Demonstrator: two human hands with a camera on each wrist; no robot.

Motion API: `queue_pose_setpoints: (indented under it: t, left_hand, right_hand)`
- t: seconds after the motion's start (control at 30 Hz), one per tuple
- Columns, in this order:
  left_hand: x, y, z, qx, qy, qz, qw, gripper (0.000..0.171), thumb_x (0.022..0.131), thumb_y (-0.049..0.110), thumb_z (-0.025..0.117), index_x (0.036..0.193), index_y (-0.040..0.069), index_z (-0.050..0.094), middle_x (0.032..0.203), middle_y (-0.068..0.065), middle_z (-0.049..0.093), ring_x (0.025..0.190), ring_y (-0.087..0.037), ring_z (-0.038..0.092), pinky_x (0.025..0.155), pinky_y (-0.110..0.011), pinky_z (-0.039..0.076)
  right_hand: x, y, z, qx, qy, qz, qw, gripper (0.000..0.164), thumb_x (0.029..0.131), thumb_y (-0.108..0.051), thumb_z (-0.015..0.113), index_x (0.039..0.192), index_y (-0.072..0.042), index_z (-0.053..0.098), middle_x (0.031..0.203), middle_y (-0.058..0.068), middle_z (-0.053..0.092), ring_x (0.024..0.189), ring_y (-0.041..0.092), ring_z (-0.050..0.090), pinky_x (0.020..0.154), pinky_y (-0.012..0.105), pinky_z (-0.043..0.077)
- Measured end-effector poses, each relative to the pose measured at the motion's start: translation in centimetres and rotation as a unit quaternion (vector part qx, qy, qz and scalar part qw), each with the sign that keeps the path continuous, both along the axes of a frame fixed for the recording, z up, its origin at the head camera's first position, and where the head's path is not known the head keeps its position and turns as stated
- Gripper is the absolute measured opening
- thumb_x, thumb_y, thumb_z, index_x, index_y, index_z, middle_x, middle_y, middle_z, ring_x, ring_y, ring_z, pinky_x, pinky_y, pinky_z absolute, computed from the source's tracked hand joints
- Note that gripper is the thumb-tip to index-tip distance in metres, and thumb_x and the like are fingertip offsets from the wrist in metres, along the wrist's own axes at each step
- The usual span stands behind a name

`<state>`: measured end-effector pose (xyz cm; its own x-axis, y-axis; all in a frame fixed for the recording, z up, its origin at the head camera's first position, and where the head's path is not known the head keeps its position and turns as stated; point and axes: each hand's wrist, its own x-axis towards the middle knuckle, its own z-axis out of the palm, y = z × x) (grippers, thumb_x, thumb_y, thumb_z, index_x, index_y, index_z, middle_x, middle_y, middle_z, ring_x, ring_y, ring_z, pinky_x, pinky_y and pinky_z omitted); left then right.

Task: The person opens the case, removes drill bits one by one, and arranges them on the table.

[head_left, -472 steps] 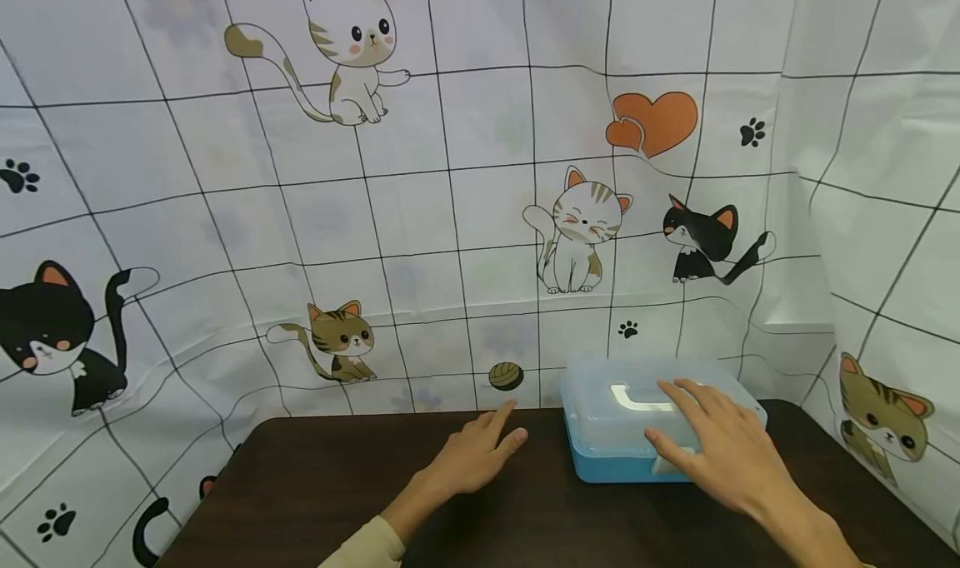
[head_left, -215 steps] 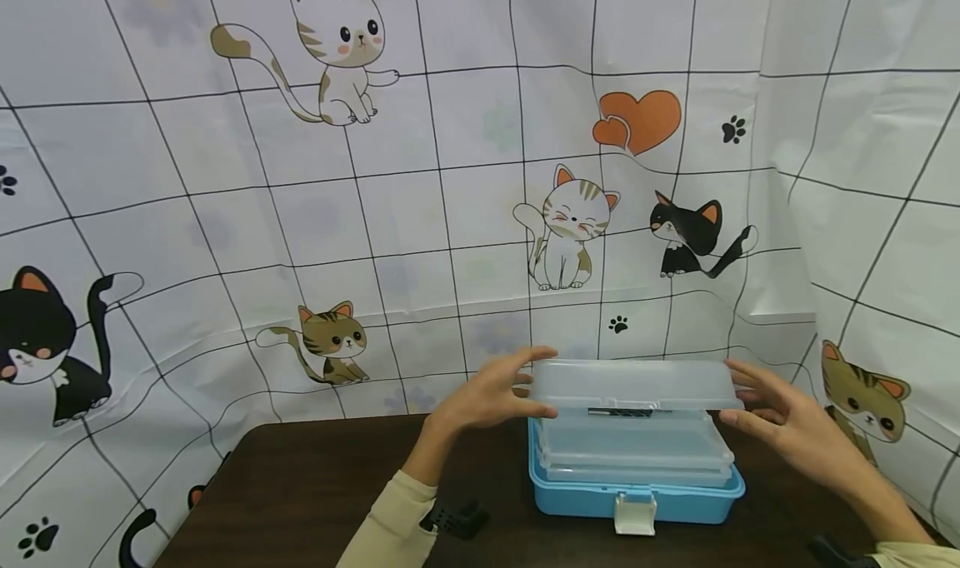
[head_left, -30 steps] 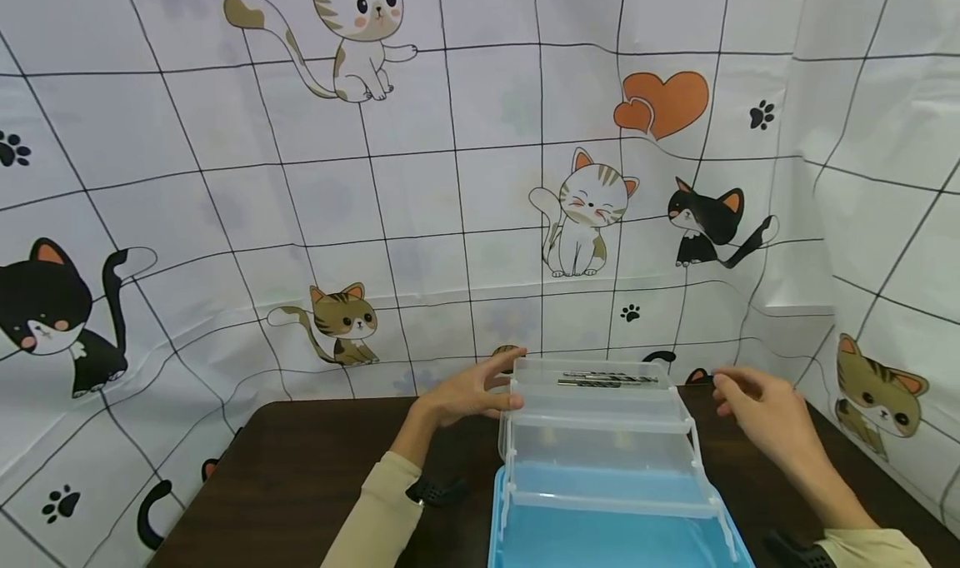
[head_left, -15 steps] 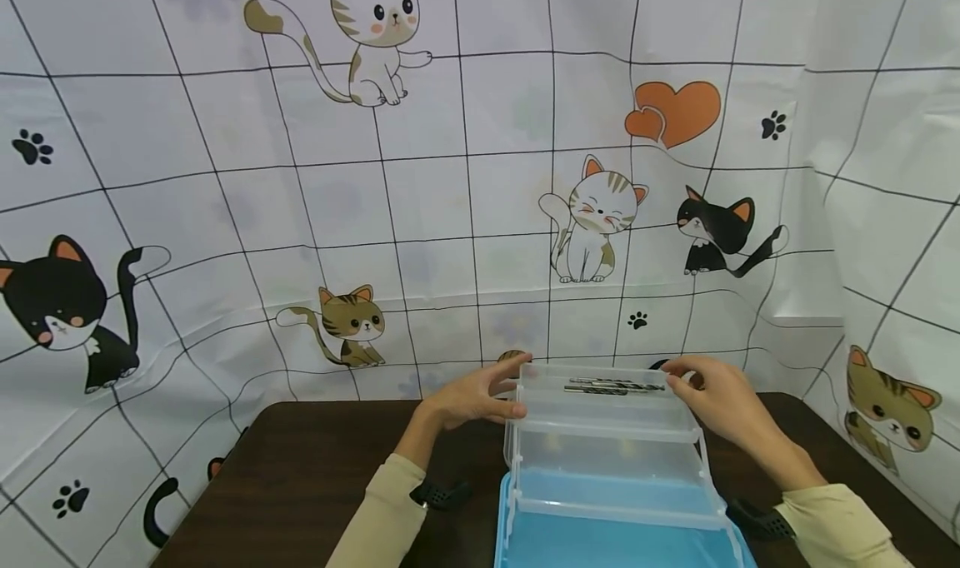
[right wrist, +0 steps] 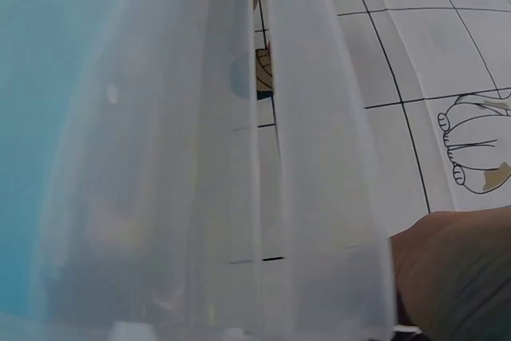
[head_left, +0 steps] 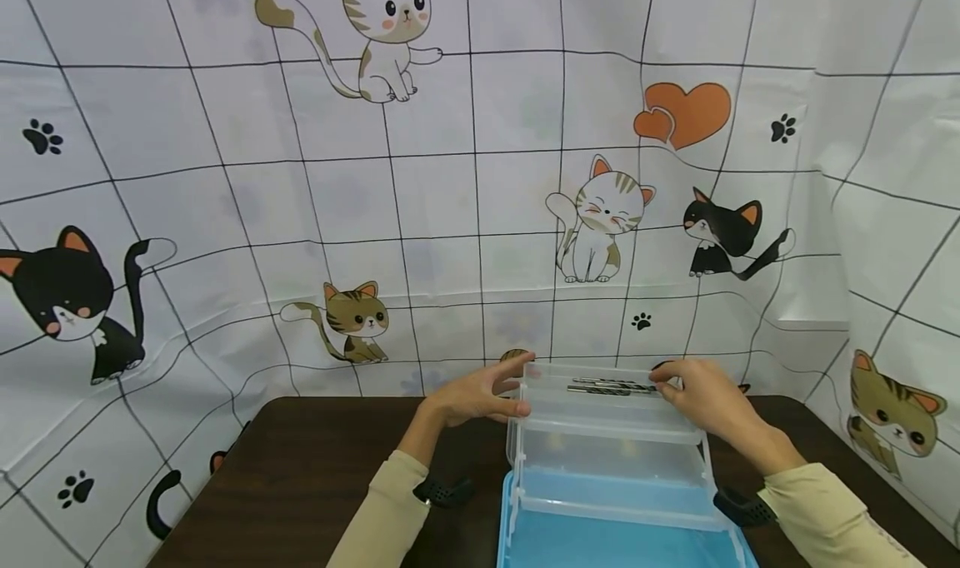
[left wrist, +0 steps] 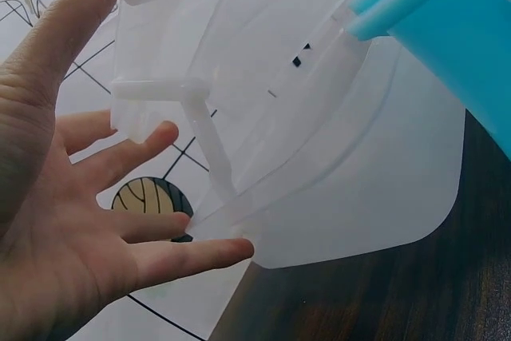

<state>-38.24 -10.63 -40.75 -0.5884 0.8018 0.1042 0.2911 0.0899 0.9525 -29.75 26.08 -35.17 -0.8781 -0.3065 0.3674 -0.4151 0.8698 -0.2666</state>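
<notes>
A translucent top tray (head_left: 555,422) is raised with lower trays above a light blue toolbox base (head_left: 600,543). Thin metal drill bits (head_left: 603,387) lie along the back of this tray. My left hand (head_left: 474,397) holds the tray's left end, thumb in front and fingers behind. In the left wrist view, the left hand (left wrist: 88,221) is spread around the clear plastic (left wrist: 359,189). At the tray's right end my right hand (head_left: 708,393) has finger and thumb pinched on a drill bit's end. The right wrist view shows the right hand (right wrist: 455,269) only partly, behind translucent plastic (right wrist: 223,197).
A dark brown tabletop (head_left: 322,485) lies under the box and extends to its left. Behind and to the right hangs a white sheet (head_left: 450,201) with grid lines and printed cats. Each wrist wears a black strap (head_left: 444,491).
My right hand has moved left, from beside the tray onto the right end of the drill bits. The left hand stays at the tray. The view has shifted slightly.
</notes>
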Motion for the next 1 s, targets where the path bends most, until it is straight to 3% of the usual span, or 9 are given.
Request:
queue_pose_setpoints:
  t: [0.17, 0.47, 0.8, 1.0]
  left_hand:
    - [-0.1, -0.1, 0.0, -0.003, 0.002, -0.003, 1.0000, 0.111, 0.084, 0.054, 0.081, 0.166, 0.026, 0.011, 0.169, -0.009, 0.010, 0.152, -0.034, 0.017, 0.097, -0.044, 0.052]
    - [0.0, -0.1, 0.0, -0.012, 0.012, -0.005, 0.9998, 0.111, 0.084, 0.056, 0.080, 0.166, 0.027, 0.011, 0.169, -0.006, 0.009, 0.152, -0.032, 0.016, 0.097, -0.043, 0.053]
    - [0.1, -0.1, 0.2, -0.008, 0.000, -0.005, 1.0000, 0.107, 0.087, 0.051, 0.079, 0.166, 0.028, 0.012, 0.169, -0.004, 0.008, 0.152, -0.033, 0.015, 0.097, -0.042, 0.052]
    - [0.0, -0.2, 0.1, -0.012, -0.002, -0.001, 0.9999, 0.108, 0.086, 0.053, 0.080, 0.166, 0.030, 0.011, 0.170, -0.005, 0.007, 0.152, -0.032, 0.015, 0.097, -0.043, 0.052]
  right_hand:
    - [-0.3, -0.1, 1.0, 0.021, -0.054, 0.015, 0.998, 0.017, 0.092, -0.005, 0.074, 0.106, 0.005, 0.076, 0.101, 0.016, 0.073, 0.094, 0.039, 0.068, 0.074, 0.052, 0.056]
    - [-1.9, -0.1, 1.8, 0.060, -0.118, 0.040, 0.990, 0.011, 0.089, -0.001, 0.075, 0.100, 0.003, 0.077, 0.093, 0.009, 0.073, 0.082, 0.026, 0.069, 0.069, 0.045, 0.058]
    - [-2.2, 0.3, 1.7, 0.051, -0.106, 0.065, 0.991, 0.007, 0.088, 0.001, 0.076, 0.092, -0.004, 0.079, 0.087, 0.001, 0.073, 0.074, 0.017, 0.066, 0.062, 0.038, 0.056]
    - [-1.9, 0.3, 1.9, 0.038, -0.075, 0.086, 0.993, 0.006, 0.088, -0.001, 0.076, 0.092, -0.005, 0.079, 0.083, -0.005, 0.068, 0.071, 0.011, 0.059, 0.059, 0.032, 0.050]
